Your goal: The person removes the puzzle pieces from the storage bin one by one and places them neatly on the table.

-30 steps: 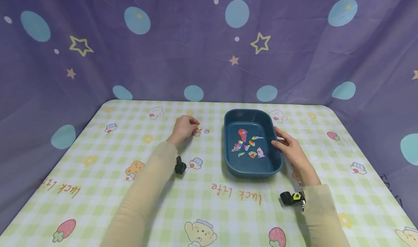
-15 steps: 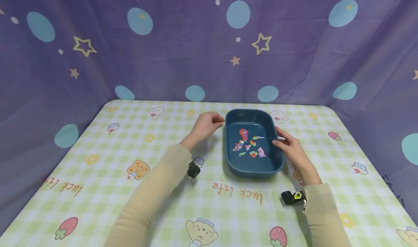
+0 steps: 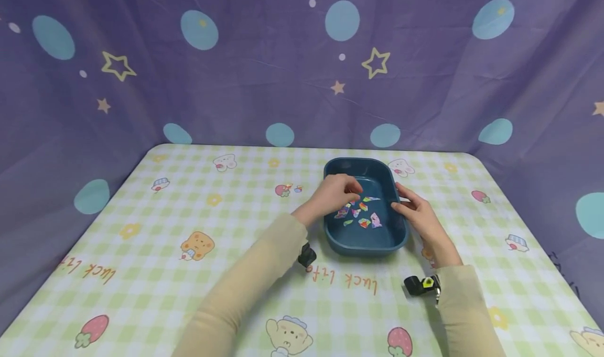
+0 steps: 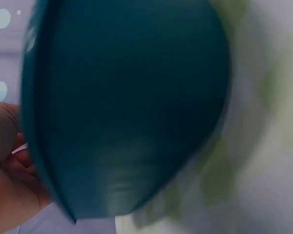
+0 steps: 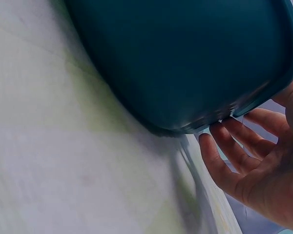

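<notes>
A dark teal plastic tub [image 3: 366, 244] stands on the table with several small, bright, torn-looking scraps [image 3: 375, 220] on its floor. My left hand [image 3: 330, 195] reaches in over the tub's left side, fingers bent and thumb close to the fingertips. It covers part of the scraps; I cannot tell whether a scrap is between the fingertips. In the left wrist view the tub's wall hides much of that hand [image 4: 10, 175]. My right hand [image 3: 420, 218] grips the tub's right side, thumb at the rim and fingers [image 5: 234, 148] against the outer wall.
Two tiny colourful scraps [image 3: 298, 189] lie on the table left of the tub, beside a printed strawberry. A green-and-white checked cloth [image 3: 155, 289] with cartoon prints covers the table. Behind it hangs a purple curtain [image 3: 264, 84] with stars and dots.
My left hand has moved right, from beside the scraps on the table, past the tub's left rim, to over its inside. My right hand has stayed on the tub.
</notes>
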Demonstrator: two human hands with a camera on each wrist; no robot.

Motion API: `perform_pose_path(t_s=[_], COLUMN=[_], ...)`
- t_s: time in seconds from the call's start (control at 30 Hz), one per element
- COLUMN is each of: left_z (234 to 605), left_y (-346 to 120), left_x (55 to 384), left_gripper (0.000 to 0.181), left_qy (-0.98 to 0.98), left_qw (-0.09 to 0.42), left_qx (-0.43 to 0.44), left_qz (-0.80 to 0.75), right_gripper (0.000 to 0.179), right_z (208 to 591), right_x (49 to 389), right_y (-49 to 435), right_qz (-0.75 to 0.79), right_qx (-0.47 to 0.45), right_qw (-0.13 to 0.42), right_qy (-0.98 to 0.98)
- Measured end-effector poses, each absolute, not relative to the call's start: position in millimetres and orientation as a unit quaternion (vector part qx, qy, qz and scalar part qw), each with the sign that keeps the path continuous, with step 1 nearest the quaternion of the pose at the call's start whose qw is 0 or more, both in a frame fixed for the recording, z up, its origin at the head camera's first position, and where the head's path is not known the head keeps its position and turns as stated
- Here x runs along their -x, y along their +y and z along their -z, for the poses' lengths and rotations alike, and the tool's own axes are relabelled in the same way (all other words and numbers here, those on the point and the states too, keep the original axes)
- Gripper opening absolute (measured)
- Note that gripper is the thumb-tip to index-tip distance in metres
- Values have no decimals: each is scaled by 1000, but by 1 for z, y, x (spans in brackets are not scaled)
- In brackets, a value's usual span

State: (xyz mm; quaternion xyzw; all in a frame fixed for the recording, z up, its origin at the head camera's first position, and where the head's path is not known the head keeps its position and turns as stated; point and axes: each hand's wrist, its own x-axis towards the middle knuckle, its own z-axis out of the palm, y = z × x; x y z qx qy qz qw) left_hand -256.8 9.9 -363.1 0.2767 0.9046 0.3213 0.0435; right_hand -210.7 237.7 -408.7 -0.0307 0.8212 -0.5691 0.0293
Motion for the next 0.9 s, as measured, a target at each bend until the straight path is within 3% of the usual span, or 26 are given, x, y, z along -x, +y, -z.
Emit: perform_pose_path(t_s=[0.9], left_z=[390], left_y=[59], left_x=[259], left_gripper=[26], left_qy=[882], left_qw=[178], left_qx=[-388], left_qz=[-201], right_gripper=[58], right_z=[411], right_x=[211], right_y=[241], right_qz=[571], right_qx=[57], right_qw=[32], right_qy=[818])
